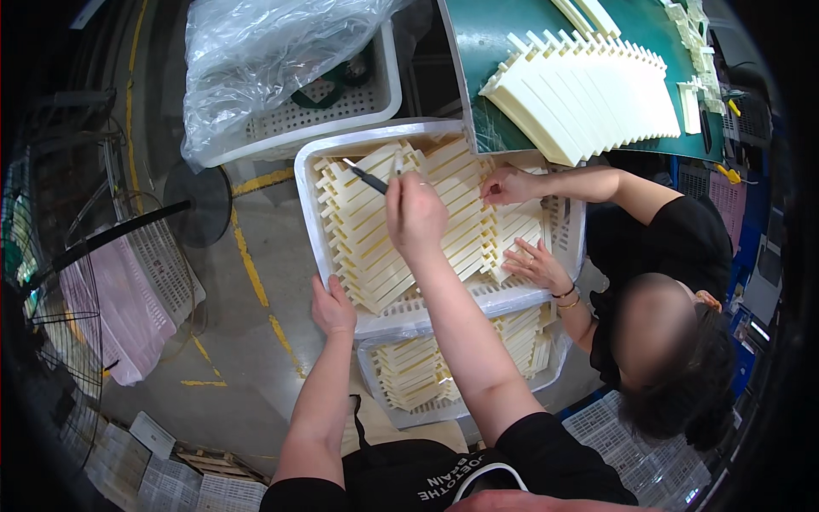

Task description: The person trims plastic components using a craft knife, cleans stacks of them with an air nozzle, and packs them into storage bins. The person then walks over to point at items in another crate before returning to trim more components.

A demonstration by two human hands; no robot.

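Note:
A white basket full of cream-coloured plastic strips with toothed ends stands in front of me. Over the strips on its left side, my right hand is closed round a dark pen-shaped tool with a thin metal tip, which points up and left. My left hand rests against the basket's lower left rim, its fingers stretched out and holding nothing. From the right, another person reaches in. One of their hands pinches at the strips' ends; the other lies spread over the strips lower down.
Beneath, nearer me, a second white basket holds similar strips. A green-topped table with a fanned row of cream strips stands at the far right. At far left is a white crate under clear plastic film.

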